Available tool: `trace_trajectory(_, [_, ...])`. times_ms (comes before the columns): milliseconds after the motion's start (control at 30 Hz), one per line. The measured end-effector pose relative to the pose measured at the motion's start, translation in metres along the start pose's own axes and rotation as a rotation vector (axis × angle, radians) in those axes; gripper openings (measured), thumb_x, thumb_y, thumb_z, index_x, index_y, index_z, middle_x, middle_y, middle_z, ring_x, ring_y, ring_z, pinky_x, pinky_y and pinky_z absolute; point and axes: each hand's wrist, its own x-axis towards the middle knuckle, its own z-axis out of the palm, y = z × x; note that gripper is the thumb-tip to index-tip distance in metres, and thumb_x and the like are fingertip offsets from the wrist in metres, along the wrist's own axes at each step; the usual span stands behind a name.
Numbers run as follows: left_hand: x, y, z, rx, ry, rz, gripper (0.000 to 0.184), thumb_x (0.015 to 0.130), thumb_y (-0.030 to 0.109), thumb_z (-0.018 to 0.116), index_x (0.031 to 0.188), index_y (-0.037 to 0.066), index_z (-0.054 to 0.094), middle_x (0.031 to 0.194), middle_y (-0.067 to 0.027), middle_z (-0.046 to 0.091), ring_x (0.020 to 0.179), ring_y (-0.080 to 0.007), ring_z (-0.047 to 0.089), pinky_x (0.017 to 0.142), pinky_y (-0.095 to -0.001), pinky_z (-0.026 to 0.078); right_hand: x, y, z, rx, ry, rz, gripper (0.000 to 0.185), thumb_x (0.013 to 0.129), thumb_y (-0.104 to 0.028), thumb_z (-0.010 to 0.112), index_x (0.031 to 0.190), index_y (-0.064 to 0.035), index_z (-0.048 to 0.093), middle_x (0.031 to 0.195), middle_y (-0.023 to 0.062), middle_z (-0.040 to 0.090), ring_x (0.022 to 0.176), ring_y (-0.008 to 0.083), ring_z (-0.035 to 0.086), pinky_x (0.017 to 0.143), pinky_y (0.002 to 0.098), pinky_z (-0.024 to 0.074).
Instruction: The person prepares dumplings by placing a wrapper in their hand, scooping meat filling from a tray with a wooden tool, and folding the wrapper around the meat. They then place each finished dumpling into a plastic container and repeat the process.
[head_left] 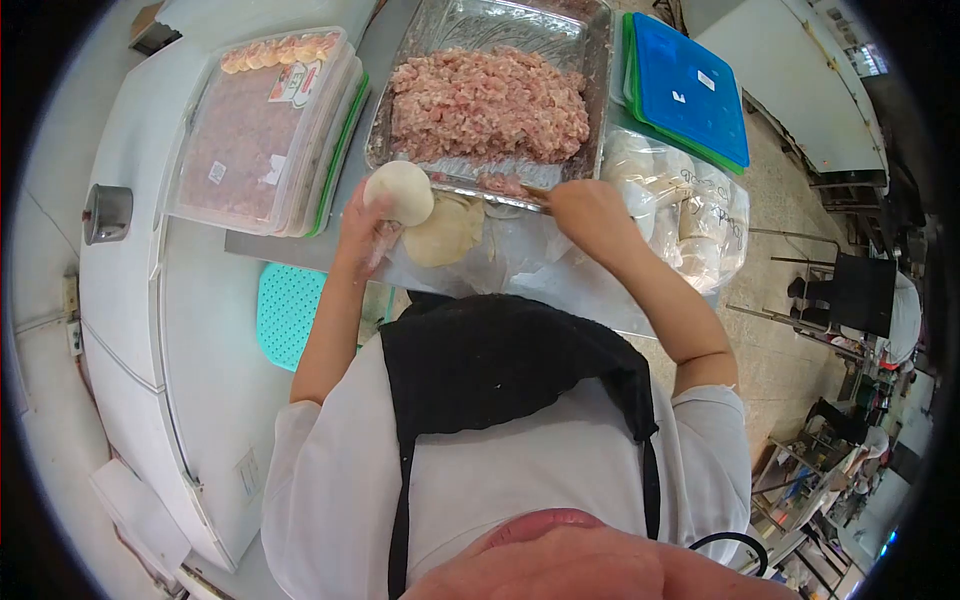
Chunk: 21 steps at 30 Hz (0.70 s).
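My left hand (362, 228) is closed on a round, pale dough wrapper (402, 190), holding it at the near left corner of a metal tray (385, 140). Ground raw meat (490, 100) is heaped in the tray, with a smaller smear of meat (502, 183) along its near edge. At that edge, my right hand (592, 215) grips a thin, flat stick (536, 195) whose tip reaches the meat; most of the stick is hidden by the fingers. More dough wrappers (445, 235) lie between my hands on a sheet of clear plastic (530, 245).
Stacked plastic containers (235, 150) stand on the left, and a blue-lidded container (690, 90) at the far right. Plastic-bagged pale rounds (700, 215) lie below it. A turquoise perforated item (290, 310) is beside my left forearm. Another person (895, 310) is at the far right.
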Motion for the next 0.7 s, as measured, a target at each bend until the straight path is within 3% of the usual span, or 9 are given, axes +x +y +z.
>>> trace_trajectory(33, [0.003, 0.000, -0.007, 0.279, -0.026, 0.077, 0.029, 0.095, 0.024, 0.051, 0.117, 0.005, 0.054, 0.109, -0.0065, 0.062, 0.099, -0.0159, 0.059, 0.086, -0.0313, 0.048, 0.007, -0.011, 0.002, 0.034, 0.003, 0.028, 0.016, 0.076, -0.011, 0.055, 0.069, -0.0054, 0.068, 0.068, 0.0152, 0.065, 0.068, 0.0302, 0.067, 0.060, 0.0415, 0.0532])
trace_trajectory(67, [0.004, 0.001, -0.012, 0.277, -0.032, 0.077, 0.029, 0.095, 0.024, 0.051, 0.117, 0.005, 0.054, 0.109, -0.0065, 0.062, 0.099, -0.0159, 0.059, 0.086, -0.0313, 0.048, 0.014, -0.022, 0.004, 0.068, 0.009, 0.058, 0.016, 0.076, -0.011, 0.054, 0.069, -0.0050, 0.068, 0.067, 0.0154, 0.065, 0.067, 0.0304, 0.067, 0.059, 0.0415, 0.0533])
trace_trajectory(133, [0.003, 0.010, -0.018, 0.844, 0.033, 0.158, 0.028, 0.096, 0.025, 0.050, 0.112, 0.005, 0.060, 0.105, -0.0066, 0.063, 0.097, -0.0136, 0.058, 0.085, -0.0287, 0.046, 0.034, -0.037, 0.018, 0.062, 0.059, 0.007, 0.017, 0.076, -0.011, 0.054, 0.067, -0.0040, 0.067, 0.067, 0.0160, 0.065, 0.063, 0.0311, 0.066, 0.055, 0.0416, 0.0529])
trace_trajectory(267, [-0.006, 0.030, -0.022, 0.928, -0.136, 0.257, 0.027, 0.096, 0.025, 0.050, 0.106, 0.004, 0.064, 0.099, -0.0056, 0.064, 0.092, -0.0112, 0.058, 0.083, -0.0264, 0.045, 0.070, -0.067, 0.023, 0.103, 0.153, -0.070, 0.021, 0.080, -0.015, 0.055, 0.067, -0.0030, 0.066, 0.068, 0.0175, 0.065, 0.067, 0.0314, 0.067, 0.058, 0.0422, 0.0530])
trace_trajectory(367, [-0.003, 0.035, -0.040, 0.805, -0.256, 0.181, 0.027, 0.095, 0.022, 0.050, 0.108, 0.004, 0.065, 0.098, -0.0077, 0.066, 0.089, -0.0135, 0.060, 0.081, -0.0273, 0.047, 0.089, -0.066, 0.026, 0.210, 0.049, -0.012, 0.029, 0.086, -0.023, 0.054, 0.071, -0.0018, 0.066, 0.070, 0.0178, 0.065, 0.071, 0.0320, 0.066, 0.062, 0.0423, 0.0520])
trace_trajectory(433, [0.000, 0.037, -0.047, 0.673, -0.142, 0.045, 0.031, 0.097, 0.024, 0.047, 0.111, 0.002, 0.064, 0.103, -0.0101, 0.065, 0.095, -0.0161, 0.060, 0.086, -0.0295, 0.047, 0.087, -0.058, 0.023, 0.306, -0.011, 0.035, 0.032, 0.089, -0.027, 0.054, 0.075, -0.0014, 0.068, 0.070, 0.0176, 0.065, 0.072, 0.0322, 0.066, 0.064, 0.0417, 0.0511])
trace_trajectory(467, [0.005, 0.039, -0.047, 0.673, -0.151, 0.046, 0.031, 0.097, 0.024, 0.047, 0.111, 0.002, 0.064, 0.103, -0.0101, 0.065, 0.095, -0.0161, 0.060, 0.086, -0.0295, 0.047, 0.081, -0.054, 0.021, 0.574, 0.050, 0.056, 0.033, 0.090, -0.030, 0.054, 0.080, -0.0024, 0.069, 0.070, 0.0170, 0.065, 0.070, 0.0312, 0.065, 0.064, 0.0405, 0.0501])
trace_trajectory(500, [0.011, 0.042, -0.041, 0.491, -0.098, 0.049, 0.034, 0.097, 0.026, 0.046, 0.115, 0.000, 0.060, 0.107, -0.0115, 0.064, 0.099, -0.0186, 0.060, 0.090, -0.0311, 0.046, 0.077, -0.052, 0.018, 0.841, 0.110, 0.075, 0.035, 0.091, -0.033, 0.055, 0.085, -0.0033, 0.071, 0.070, 0.0163, 0.065, 0.068, 0.0303, 0.064, 0.063, 0.0392, 0.0491])
trace_trajectory(700, [0.054, 0.073, 0.044, -0.333, -0.148, -0.090, 0.056, 0.098, 0.040, 0.041, 0.130, -0.005, 0.043, 0.127, -0.0173, 0.053, 0.117, -0.0281, 0.052, 0.104, -0.0409, 0.038, 0.081, -0.063, 0.002, 1.254, 0.265, 0.376, 0.031, 0.092, -0.030, 0.056, 0.109, -0.0075, 0.067, 0.079, 0.0145, 0.066, 0.068, 0.0259, 0.062, 0.066, 0.0362, 0.0477])
